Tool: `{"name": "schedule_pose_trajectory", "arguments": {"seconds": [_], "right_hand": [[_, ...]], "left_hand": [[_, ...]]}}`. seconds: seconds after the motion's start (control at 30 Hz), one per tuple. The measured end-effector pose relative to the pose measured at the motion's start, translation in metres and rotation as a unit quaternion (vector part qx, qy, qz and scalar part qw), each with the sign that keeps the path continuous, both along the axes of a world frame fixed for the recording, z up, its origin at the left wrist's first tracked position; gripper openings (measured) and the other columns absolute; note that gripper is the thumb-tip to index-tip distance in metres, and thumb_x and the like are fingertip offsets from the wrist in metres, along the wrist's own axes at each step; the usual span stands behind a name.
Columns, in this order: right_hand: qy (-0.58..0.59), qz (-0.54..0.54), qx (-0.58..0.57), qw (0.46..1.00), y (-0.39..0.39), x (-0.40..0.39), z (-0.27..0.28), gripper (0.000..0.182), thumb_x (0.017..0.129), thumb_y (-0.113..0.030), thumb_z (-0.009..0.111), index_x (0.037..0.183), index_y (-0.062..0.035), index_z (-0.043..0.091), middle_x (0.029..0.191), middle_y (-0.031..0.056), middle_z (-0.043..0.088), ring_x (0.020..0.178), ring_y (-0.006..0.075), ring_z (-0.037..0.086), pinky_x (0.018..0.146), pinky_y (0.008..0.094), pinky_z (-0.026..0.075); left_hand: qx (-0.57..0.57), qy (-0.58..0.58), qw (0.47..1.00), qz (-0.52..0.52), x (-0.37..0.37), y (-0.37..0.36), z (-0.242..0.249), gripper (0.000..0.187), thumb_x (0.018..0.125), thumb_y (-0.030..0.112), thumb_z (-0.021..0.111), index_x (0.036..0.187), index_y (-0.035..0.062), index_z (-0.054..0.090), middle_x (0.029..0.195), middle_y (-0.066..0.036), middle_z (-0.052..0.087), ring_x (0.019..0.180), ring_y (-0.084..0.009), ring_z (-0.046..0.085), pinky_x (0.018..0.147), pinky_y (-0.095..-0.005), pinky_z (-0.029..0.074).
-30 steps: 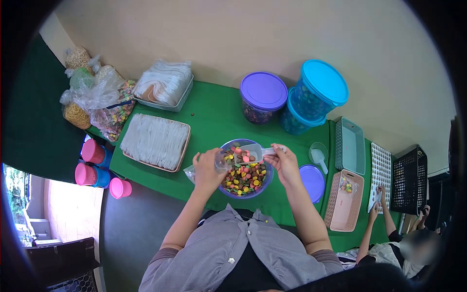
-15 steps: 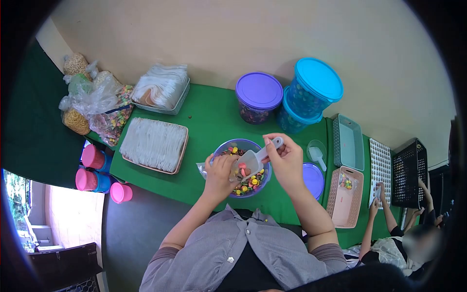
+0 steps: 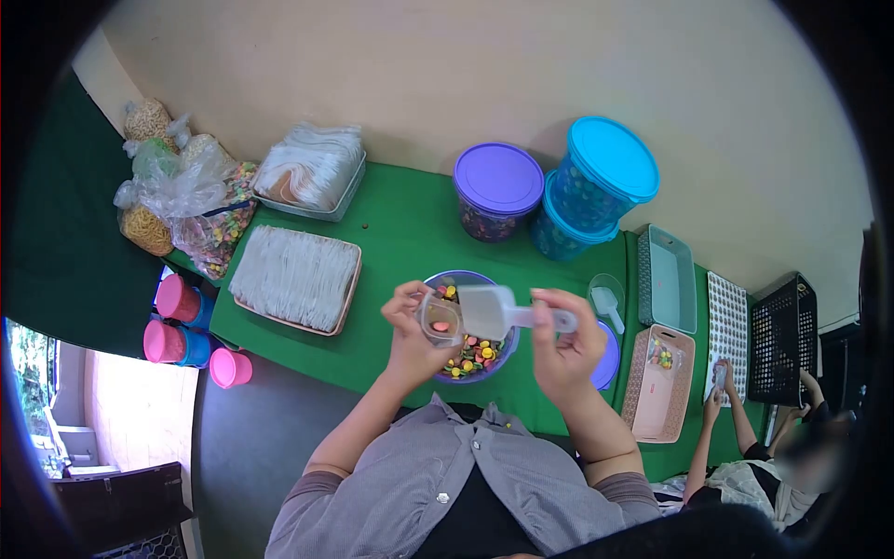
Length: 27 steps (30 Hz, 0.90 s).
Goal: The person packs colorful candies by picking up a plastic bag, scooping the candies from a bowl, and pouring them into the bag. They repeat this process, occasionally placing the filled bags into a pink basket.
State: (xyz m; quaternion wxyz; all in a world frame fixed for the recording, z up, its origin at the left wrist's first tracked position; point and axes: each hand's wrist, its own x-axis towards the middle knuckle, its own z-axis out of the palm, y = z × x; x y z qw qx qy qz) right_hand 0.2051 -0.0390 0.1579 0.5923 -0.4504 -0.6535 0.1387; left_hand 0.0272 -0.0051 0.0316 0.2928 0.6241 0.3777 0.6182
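My left hand (image 3: 414,345) is wrapped round a small clear cup (image 3: 440,317) with a few colourful pieces in it. My right hand (image 3: 566,347) grips the handle of a translucent scoop (image 3: 484,311), whose tilted head is at the cup's rim. Both are held above a purple-rimmed bowl (image 3: 507,347) of red, yellow and dark green pieces, and partly hide it. My fingers are closed on both items.
A tray of clear packets (image 3: 293,278) lies left, a purple-lidded tub (image 3: 498,179) and stacked blue tubs (image 3: 611,158) behind. A pink basket (image 3: 659,396) and another person's hands (image 3: 719,380) are at right.
My left hand has turned, and the cup now shows upright in it. The scoop has come up out of the bowl area and levelled beside the cup, and my right hand has moved slightly right.
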Motion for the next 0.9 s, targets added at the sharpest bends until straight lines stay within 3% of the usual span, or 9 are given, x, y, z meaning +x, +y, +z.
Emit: {"name": "schedule_pose_trajectory", "arguments": {"seconds": [0.13, 0.2, 0.23, 0.37, 0.5, 0.6, 0.67, 0.8, 0.9], "right_hand": [[0.224, -0.021, -0.108, 0.968, 0.010, 0.007, -0.021, 0.013, 0.094, -0.006, 0.058, 0.103, 0.0037, 0.059, 0.092, 0.0141, 0.067, 0.082, 0.0147, 0.066, 0.072, 0.0278, 0.054], [0.219, -0.004, -0.177, 0.960, 0.021, 0.014, -0.061, 0.014, 0.094, -0.006, 0.057, 0.104, 0.0032, 0.059, 0.091, 0.0136, 0.066, 0.079, 0.0152, 0.066, 0.068, 0.0270, 0.054], [0.160, 0.048, -0.270, 0.948, 0.026, 0.019, -0.094, 0.015, 0.095, -0.009, 0.057, 0.105, 0.0023, 0.058, 0.090, 0.0112, 0.065, 0.075, 0.0149, 0.065, 0.066, 0.0267, 0.054], [-0.048, 0.093, -0.468, 0.878, 0.019, 0.019, -0.143, 0.023, 0.094, -0.015, 0.060, 0.110, 0.0011, 0.057, 0.098, 0.0099, 0.063, 0.083, 0.0159, 0.064, 0.073, 0.0300, 0.052], [-0.262, -0.075, -0.213, 0.938, 0.007, 0.012, -0.113, 0.030, 0.092, -0.018, 0.063, 0.116, -0.0005, 0.057, 0.112, 0.0106, 0.060, 0.099, 0.0165, 0.060, 0.085, 0.0327, 0.048], [-0.106, -0.015, -0.218, 0.970, 0.002, 0.006, -0.079, 0.035, 0.091, -0.018, 0.066, 0.120, -0.0010, 0.057, 0.120, 0.0096, 0.055, 0.107, 0.0165, 0.055, 0.093, 0.0335, 0.043], [0.176, 0.188, -0.302, 0.918, -0.004, -0.002, -0.074, 0.036, 0.088, -0.018, 0.070, 0.118, -0.0029, 0.059, 0.117, 0.0081, 0.056, 0.103, 0.0166, 0.056, 0.089, 0.0301, 0.045], [0.336, 0.149, -0.378, 0.849, -0.014, -0.004, -0.073, 0.020, 0.087, -0.012, 0.071, 0.103, 0.0007, 0.068, 0.107, 0.0041, 0.059, 0.092, 0.0112, 0.058, 0.081, 0.0255, 0.047], [0.340, 0.142, -0.308, 0.877, -0.022, -0.005, -0.077, 0.013, 0.088, -0.008, 0.069, 0.097, 0.0009, 0.070, 0.101, 0.0037, 0.060, 0.086, 0.0096, 0.059, 0.075, 0.0230, 0.049]], "left_hand": [[-0.085, -0.161, 0.979, -0.089, -0.021, 0.011, 0.015, 0.066, 0.081, 0.017, 0.076, 0.131, 0.0071, 0.034, 0.114, -0.010, 0.050, 0.099, -0.0188, 0.058, 0.087, -0.0353, 0.048], [-0.189, -0.178, 0.958, -0.121, -0.038, 0.019, 0.005, 0.046, 0.093, 0.027, 0.063, 0.128, 0.0041, 0.042, 0.112, -0.011, 0.056, 0.095, -0.0205, 0.062, 0.086, -0.0363, 0.050], [-0.188, -0.188, 0.958, -0.112, -0.035, 0.017, 0.023, 0.038, 0.100, 0.033, 0.050, 0.123, 0.0023, 0.051, 0.111, -0.012, 0.061, 0.095, -0.0199, 0.064, 0.078, -0.0323, 0.054], [-0.235, -0.266, 0.929, -0.104, -0.033, 0.013, 0.030, 0.036, 0.100, 0.032, 0.051, 0.121, 0.0026, 0.053, 0.108, -0.012, 0.064, 0.091, -0.0186, 0.067, 0.063, -0.0265, 0.056], [-0.277, -0.199, 0.936, -0.093, -0.026, -0.001, 0.031, 0.031, 0.097, 0.028, 0.057, 0.114, 0.0014, 0.058, 0.096, -0.008, 0.065, 0.078, -0.0118, 0.065, 0.056, -0.0236, 0.055], [-0.278, -0.190, 0.937, -0.097, -0.009, -0.011, 0.035, 0.022, 0.094, 0.020, 0.063, 0.106, 0.0021, 0.059, 0.092, -0.008, 0.066, 0.071, -0.0112, 0.065, 0.054, -0.0219, 0.054], [-0.267, -0.192, 0.935, -0.135, 0.006, -0.017, 0.034, 0.022, 0.093, 0.020, 0.064, 0.105, 0.0025, 0.060, 0.089, -0.006, 0.066, 0.072, -0.0111, 0.065, 0.054, -0.0212, 0.053], [-0.301, -0.198, 0.918, -0.164, 0.025, -0.029, 0.033, 0.024, 0.093, 0.022, 0.064, 0.103, 0.0007, 0.059, 0.094, -0.009, 0.067, 0.075, -0.0141, 0.067, 0.052, -0.0248, 0.057], [-0.306, -0.190, 0.919, -0.161, 0.030, -0.036, 0.046, 0.021, 0.092, 0.020, 0.065, 0.100, 0.0010, 0.062, 0.092, -0.007, 0.067, 0.075, -0.0123, 0.066, 0.055, -0.0244, 0.056]]}}
